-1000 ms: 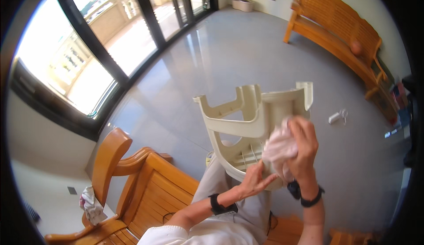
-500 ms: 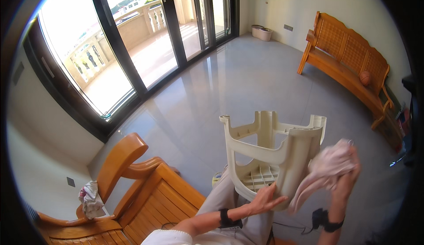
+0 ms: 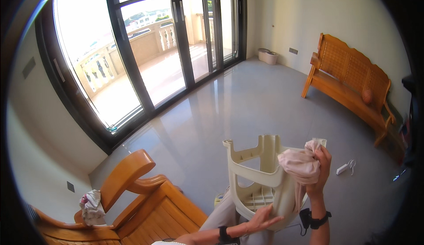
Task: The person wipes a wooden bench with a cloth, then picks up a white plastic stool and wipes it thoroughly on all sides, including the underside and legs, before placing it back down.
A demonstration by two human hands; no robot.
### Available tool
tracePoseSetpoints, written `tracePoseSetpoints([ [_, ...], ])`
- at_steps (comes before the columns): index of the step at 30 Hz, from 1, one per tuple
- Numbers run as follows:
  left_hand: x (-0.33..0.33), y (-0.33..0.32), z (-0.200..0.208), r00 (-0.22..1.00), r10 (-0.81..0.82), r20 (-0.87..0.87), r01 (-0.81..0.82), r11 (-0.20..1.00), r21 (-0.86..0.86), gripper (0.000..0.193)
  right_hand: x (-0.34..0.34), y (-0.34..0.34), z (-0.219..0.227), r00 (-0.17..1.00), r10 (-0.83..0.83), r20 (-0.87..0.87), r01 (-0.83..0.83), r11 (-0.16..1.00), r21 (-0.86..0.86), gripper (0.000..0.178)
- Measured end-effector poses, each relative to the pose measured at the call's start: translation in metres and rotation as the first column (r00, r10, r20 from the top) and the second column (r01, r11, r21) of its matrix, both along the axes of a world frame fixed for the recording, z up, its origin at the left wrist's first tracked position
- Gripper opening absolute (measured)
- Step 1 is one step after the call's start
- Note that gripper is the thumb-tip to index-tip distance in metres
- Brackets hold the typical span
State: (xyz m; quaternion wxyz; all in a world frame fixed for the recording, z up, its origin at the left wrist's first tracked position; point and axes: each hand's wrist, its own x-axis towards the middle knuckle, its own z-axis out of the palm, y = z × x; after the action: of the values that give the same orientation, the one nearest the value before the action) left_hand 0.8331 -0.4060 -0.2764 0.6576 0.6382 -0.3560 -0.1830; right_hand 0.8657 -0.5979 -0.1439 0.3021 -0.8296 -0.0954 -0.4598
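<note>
Stool: cream plastic stool turned upside down, legs pointing up, resting across the person's lap at the lower middle of the view.
Right hand: right hand raised beside the stool's upper right leg, fingers closed tight around a bunched pinkish cloth; the cloth presses against the stool's leg and a fold of it hangs down along the plastic.
Left hand: left hand flat and open, fingers spread, palm up against the stool's lower rim, gripping nothing.
Wrists: dark bands on both wrists.
Seat: orange wooden armchair at the lower left, just beside the person's legs; a second crumpled rag lies on its far arm.
Floor: glossy grey floor with a small white power strip lying to the right of the stool.
Far wall: wooden bench along the right wall, well apart from the person.
Windows: tall dark-framed glass doors on the left, balcony balustrade beyond.
</note>
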Motion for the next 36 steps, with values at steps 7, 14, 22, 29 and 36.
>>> tracePoseSetpoints([
  [7,0.000,-0.003,-0.004,0.999,0.020,0.049,-0.022,0.999,0.043,0.050,-0.009,-0.014,-0.023,0.991,-0.112,0.078,0.111,0.994,0.013,0.045],
  [14,0.001,-0.007,0.008,0.992,0.128,-0.012,-0.128,0.990,-0.059,0.050,0.017,-0.039,-0.021,0.960,-0.281,-0.016,0.248,0.816,0.523,0.052],
  [22,-0.002,-0.004,-0.002,0.980,-0.019,-0.197,0.015,1.000,-0.019,0.040,0.014,-0.117,-0.002,0.970,-0.010,0.241,-0.234,0.218,0.947,0.029],
  [29,-0.006,-0.004,0.016,0.970,-0.044,-0.238,0.033,0.998,-0.050,0.041,-0.025,-0.074,0.052,0.924,-0.318,0.211,0.126,0.775,0.620,0.037],
  [36,-0.005,0.006,0.021,0.996,0.037,-0.083,-0.039,0.999,-0.022,0.043,-0.020,0.000,-0.018,0.985,-0.103,0.138,0.103,0.995,0.008,0.045],
])
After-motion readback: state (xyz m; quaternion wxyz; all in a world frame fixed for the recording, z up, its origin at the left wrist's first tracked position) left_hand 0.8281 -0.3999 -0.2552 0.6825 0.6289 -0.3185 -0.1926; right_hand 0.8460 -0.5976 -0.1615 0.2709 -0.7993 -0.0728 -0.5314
